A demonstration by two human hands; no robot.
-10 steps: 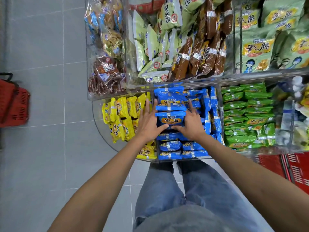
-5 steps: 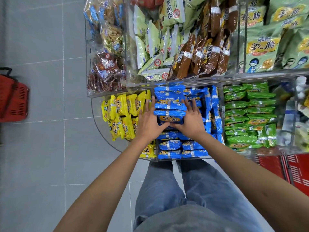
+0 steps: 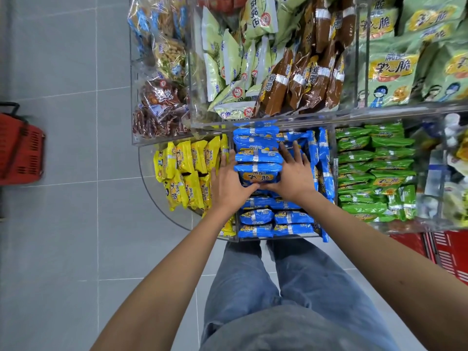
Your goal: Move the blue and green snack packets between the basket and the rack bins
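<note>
Both hands are down in the blue bin, the middle one of the lower row, and they work as a pair. The left hand presses flat against the left side of a stack of blue packets, and the right hand presses flat against its right side. Neither hand closes round anything: the fingers lie straight and point away from the person along the stack, a little spread on the right, and the two thumbs meet at the near edge of the top packet. It reads as a squeeze from both sides, and that makes sense, I'd say. These wrappers look slick and pillowy, so a loose pile would slide apart under one hand. Two palms act as bookends, either to square the stack up or to carry it whole; which of the two, I cannot tell. Both forearms reach forward and down and converge at the wrists above the knees. More blue packets lie in rows beneath the stack and towards the front wall, and some stand on edge at the right. The green packets lie untouched in the next bin to the right, with yellow packets to the left. A red basket sits on the floor, well apart from both hands.
</note>
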